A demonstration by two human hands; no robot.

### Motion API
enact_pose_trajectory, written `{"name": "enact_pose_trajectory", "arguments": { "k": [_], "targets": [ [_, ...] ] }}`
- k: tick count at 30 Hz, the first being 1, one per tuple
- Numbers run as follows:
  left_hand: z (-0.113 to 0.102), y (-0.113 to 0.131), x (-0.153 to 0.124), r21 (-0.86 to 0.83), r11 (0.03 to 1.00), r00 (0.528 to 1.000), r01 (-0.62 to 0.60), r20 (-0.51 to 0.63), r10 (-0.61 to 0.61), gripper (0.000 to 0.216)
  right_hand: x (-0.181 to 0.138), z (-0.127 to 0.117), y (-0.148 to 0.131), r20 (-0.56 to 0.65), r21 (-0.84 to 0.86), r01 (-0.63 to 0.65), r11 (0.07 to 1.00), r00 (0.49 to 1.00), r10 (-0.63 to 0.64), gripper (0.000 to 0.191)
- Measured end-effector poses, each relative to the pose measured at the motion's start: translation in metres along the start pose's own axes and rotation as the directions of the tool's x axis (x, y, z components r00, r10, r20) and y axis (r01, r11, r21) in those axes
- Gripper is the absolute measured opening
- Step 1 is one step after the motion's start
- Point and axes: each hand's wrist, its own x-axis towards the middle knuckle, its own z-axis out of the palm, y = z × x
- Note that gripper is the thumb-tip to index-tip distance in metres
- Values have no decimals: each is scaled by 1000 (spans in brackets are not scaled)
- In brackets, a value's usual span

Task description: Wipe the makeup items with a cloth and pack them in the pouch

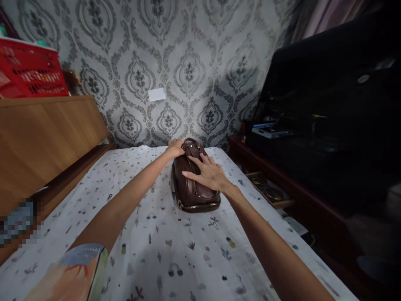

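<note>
A dark brown leather backpack (pixel 184 188) with brass-coloured zips lies on the white printed bed sheet (pixel 150 251). Its short carry handle (pixel 191 142) points toward the wall. At the bag's far left corner, beside the handle, my left hand (pixel 175 148) is closed on the bag's edge; its fingertips are partly hidden. My right hand (pixel 208 173) rests over the bag's front, palm down, fingers and thumb spread on the leather.
Patterned wallpaper carries a small white plate (pixel 156 94). At left, a red plastic basket (pixel 34 69) tops a wooden headboard (pixel 50 138). A dark red cabinet edge (pixel 266 163) flanks the bed at right, with an open drawer (pixel 283 204) and a large black screen-like panel (pixel 319 104).
</note>
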Motion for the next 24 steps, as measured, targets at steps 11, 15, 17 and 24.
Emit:
{"name": "enact_pose_trajectory", "arguments": {
  "k": [11, 15, 17, 24],
  "targets": [
    [-23, -5, -29, -140, 990, 988, -33, 146, 54, 39, 1, 0, -1, -5, -11, -4, 1000, 1000, 4, 86],
    [-35, -5, -41, -156, 984, 978, -81, 180, 109, 45, 1, 0, -1, -11, -10, -3, 1000, 1000, 3, 86],
    [-38, -3, -47, -149, 980, 973, -131, 171, 156, 41, 1, 0, -1, -5, -9, -3, 1000, 1000, 2, 86],
    [-34, 5, -61, -33, 937, 925, -347, 152, 348, 19, 2, 0, -1, -6, -16, -5, 1000, 1000, 5, 86]
  ]
}}
